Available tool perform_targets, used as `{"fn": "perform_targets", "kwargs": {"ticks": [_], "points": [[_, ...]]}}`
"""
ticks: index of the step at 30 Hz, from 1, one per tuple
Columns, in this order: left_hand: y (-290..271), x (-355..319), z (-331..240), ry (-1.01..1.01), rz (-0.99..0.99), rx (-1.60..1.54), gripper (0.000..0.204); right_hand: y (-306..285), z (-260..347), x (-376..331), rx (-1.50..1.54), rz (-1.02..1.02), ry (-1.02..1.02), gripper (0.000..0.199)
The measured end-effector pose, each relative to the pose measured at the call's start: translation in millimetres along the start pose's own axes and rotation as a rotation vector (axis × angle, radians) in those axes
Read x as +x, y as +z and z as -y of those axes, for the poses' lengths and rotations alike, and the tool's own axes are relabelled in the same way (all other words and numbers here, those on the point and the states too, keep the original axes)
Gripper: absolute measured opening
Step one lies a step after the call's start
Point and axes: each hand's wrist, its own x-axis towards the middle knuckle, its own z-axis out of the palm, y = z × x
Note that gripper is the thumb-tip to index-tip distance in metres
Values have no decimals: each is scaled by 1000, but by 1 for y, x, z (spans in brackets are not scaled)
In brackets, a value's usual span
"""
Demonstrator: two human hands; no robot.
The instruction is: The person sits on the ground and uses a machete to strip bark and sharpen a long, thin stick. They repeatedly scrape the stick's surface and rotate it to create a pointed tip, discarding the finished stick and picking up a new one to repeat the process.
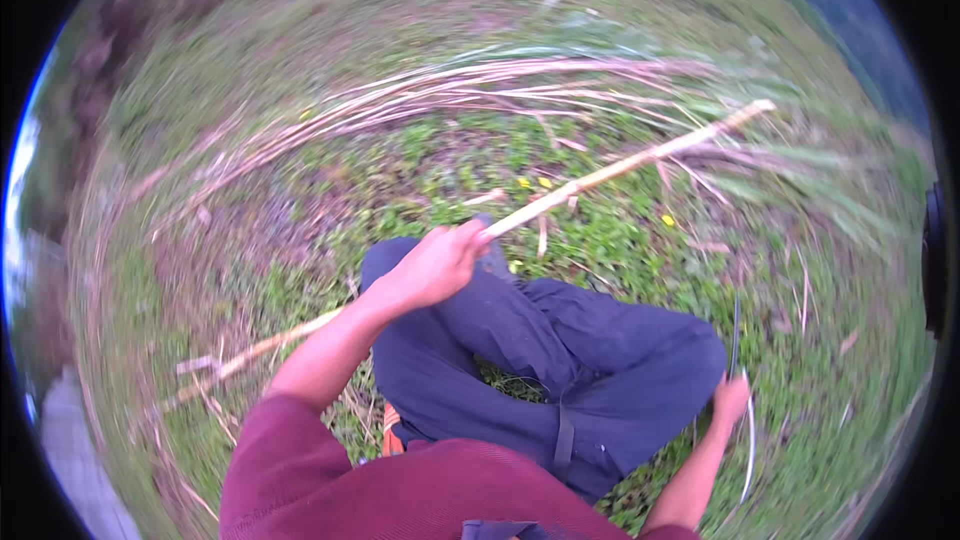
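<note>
My left hand (440, 265) is closed around a long pale yellow cane (610, 172), which slants from the lower left, behind my forearm, up to the far right. Its thicker, cut-looking end lies past my knees, above the grass. My right hand (732, 397) is low beside my right knee, its fingers closed on a thin dark blade-like tool (737, 325) that points away from me. Next to that hand a narrow whitish curved strip (751, 440) runs back toward me; whether it belongs to the tool I cannot tell.
I sit cross-legged in dark trousers (640, 340) on grass. Ahead lies a wide bundle of long thin stalks (430, 90), with green leaves (800, 175) at its right. Dry scraps and small yellow bits dot the ground. Something orange (392, 430) shows beside my left hip.
</note>
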Motion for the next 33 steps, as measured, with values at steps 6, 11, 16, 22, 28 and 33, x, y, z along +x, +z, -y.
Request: {"fn": "perform_targets", "kwargs": {"ticks": [6, 11, 16, 22, 28, 33], "points": [[-16, 16, -1, 178, -229, 324, 21, -45, 60, 5, -149, -522, -591, 38], [26, 10, -9, 165, -207, 252, 22, -55, 187, -32, -81, -675, -1085, 45], [67, 10, -26, 244, -162, 206, 18, -51, 316, -77, -233, -289, -1485, 43], [71, -48, 7, 449, -492, 335, 43, 23, 326, -13, -542, 411, -1076, 48], [6, -253, 114, 6, -726, 618, 62, 21, 274, 62, -22, -161, -1716, 34], [15, -321, 164, -163, -674, 713, 73, 16, 230, 85, -402, -83, -1518, 40]]}}
